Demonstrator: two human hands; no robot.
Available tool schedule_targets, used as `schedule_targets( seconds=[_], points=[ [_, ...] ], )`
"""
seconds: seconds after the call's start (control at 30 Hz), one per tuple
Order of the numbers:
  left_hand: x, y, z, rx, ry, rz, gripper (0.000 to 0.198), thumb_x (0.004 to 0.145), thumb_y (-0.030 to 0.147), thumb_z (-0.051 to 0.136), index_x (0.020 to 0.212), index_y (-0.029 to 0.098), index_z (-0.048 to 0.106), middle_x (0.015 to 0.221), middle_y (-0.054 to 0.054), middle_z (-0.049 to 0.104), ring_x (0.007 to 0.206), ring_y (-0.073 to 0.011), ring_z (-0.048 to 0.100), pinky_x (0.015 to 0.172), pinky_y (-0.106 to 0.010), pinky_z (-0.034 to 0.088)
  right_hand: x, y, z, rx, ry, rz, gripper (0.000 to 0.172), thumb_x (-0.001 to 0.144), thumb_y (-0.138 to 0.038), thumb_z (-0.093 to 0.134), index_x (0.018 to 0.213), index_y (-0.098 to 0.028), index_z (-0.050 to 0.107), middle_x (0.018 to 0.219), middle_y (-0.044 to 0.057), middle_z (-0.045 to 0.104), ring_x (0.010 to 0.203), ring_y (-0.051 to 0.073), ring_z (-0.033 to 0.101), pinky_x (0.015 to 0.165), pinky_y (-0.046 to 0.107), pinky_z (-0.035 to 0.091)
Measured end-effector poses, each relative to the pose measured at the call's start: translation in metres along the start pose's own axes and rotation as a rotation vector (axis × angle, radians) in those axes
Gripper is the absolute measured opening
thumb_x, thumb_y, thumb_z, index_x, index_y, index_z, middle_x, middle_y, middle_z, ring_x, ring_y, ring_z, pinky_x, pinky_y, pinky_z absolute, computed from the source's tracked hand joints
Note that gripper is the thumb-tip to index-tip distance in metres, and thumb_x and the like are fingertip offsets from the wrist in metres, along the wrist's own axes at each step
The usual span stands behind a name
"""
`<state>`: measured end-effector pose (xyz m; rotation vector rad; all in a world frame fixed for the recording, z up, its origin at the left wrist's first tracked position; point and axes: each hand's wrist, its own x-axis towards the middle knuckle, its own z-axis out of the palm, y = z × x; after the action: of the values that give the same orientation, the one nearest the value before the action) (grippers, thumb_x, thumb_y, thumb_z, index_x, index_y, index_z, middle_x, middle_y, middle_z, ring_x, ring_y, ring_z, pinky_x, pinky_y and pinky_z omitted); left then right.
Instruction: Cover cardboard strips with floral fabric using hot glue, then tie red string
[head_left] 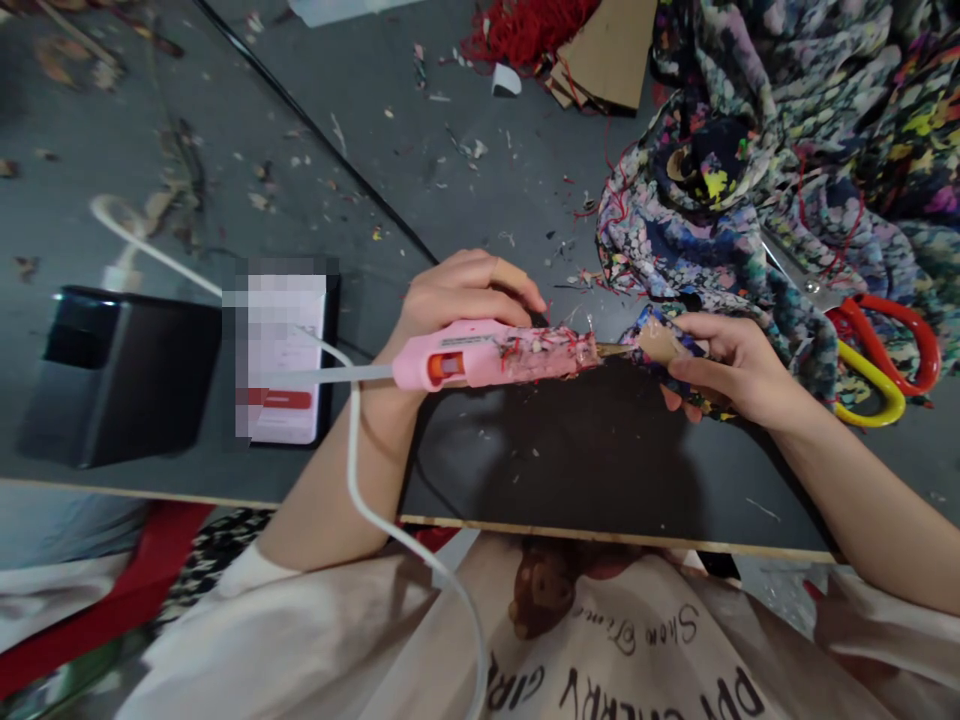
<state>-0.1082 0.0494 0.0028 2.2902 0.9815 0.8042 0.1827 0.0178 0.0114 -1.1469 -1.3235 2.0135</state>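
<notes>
My left hand (461, 295) is wrapped round a pink glue gun (487, 355), which lies level and points right. Dried glue and red threads cling to its barrel. Its nozzle touches a small cardboard piece wrapped in floral fabric (664, 345), which my right hand (724, 365) pinches from the right. Both hands hover over a dark board (570, 470) on the grey table (465, 170). The gun's white cord (360, 480) runs down toward my lap.
A heap of floral fabric (750, 170) fills the right side, with red-and-yellow-handled scissors (885, 360) beside it. Cardboard pieces (607, 55) and red thread (525, 30) lie at the back. A dark box (112, 375) and a phone (281, 345) sit at the left. Scraps litter the table.
</notes>
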Motion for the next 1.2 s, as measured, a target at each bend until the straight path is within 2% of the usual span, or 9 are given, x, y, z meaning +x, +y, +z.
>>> schedule_targets(
  seconds=[0.23,0.47,0.63,0.83,1.03,1.2],
  points=[
    [0.0027,-0.003,-0.001,-0.02,-0.066,0.032,0.052,0.096,0.063,0.04,0.066,0.025,0.058,0.087,-0.002,0.075,0.075,-0.0173,0.065,0.08,-0.037,0.046,-0.0005,0.0003,-0.0004,0.047,-0.008,-0.007,0.021,0.083,-0.029,0.07,0.095,-0.013,0.064,0.057,-0.001,0.068,0.039,0.008,0.056,0.037,0.017,0.043],
    [0.0013,-0.0081,0.001,-0.048,-0.037,0.127,0.045,0.098,0.054,0.045,0.069,0.024,0.061,0.083,-0.003,0.075,0.073,-0.0165,0.066,0.073,-0.036,0.044,-0.0007,-0.0024,0.0017,0.024,-0.021,0.01,0.024,0.082,-0.031,0.072,0.095,-0.013,0.065,0.055,-0.001,0.066,0.038,0.008,0.055,0.036,0.017,0.041],
    [0.0019,-0.0064,-0.0013,-0.009,-0.1,0.061,0.05,0.097,0.061,0.042,0.067,0.024,0.059,0.083,-0.004,0.076,0.071,-0.0171,0.066,0.072,-0.037,0.043,-0.0007,-0.0006,0.0006,0.03,-0.058,-0.02,0.023,0.083,-0.029,0.07,0.1,-0.013,0.067,0.058,-0.001,0.067,0.041,0.008,0.057,0.038,0.016,0.044],
    [0.0018,-0.0053,-0.0005,-0.027,-0.054,0.145,0.041,0.099,0.048,0.046,0.069,0.023,0.059,0.082,-0.003,0.074,0.071,-0.0159,0.065,0.069,-0.037,0.041,-0.0017,-0.0011,0.0003,-0.003,-0.078,-0.009,0.017,0.083,-0.027,0.071,0.091,-0.013,0.065,0.058,-0.001,0.067,0.04,0.007,0.056,0.038,0.016,0.044],
    [0.002,-0.0038,-0.0001,-0.046,-0.027,0.124,0.043,0.101,0.05,0.043,0.076,0.023,0.063,0.088,-0.001,0.074,0.078,-0.0138,0.065,0.075,-0.036,0.043,-0.0013,-0.0001,-0.0003,-0.008,-0.096,0.011,0.019,0.084,-0.027,0.069,0.096,-0.012,0.065,0.059,-0.001,0.067,0.043,0.008,0.058,0.04,0.016,0.047],
    [0.0014,-0.0084,0.0006,-0.091,0.057,0.231,0.029,0.099,0.038,0.056,0.081,0.017,0.065,0.094,0.003,0.07,0.083,-0.0088,0.061,0.075,-0.032,0.045,-0.0004,-0.0011,0.0016,0.033,-0.033,0.013,0.021,0.083,-0.028,0.07,0.098,-0.013,0.066,0.057,-0.001,0.067,0.041,0.008,0.057,0.038,0.017,0.046]
  ],
)
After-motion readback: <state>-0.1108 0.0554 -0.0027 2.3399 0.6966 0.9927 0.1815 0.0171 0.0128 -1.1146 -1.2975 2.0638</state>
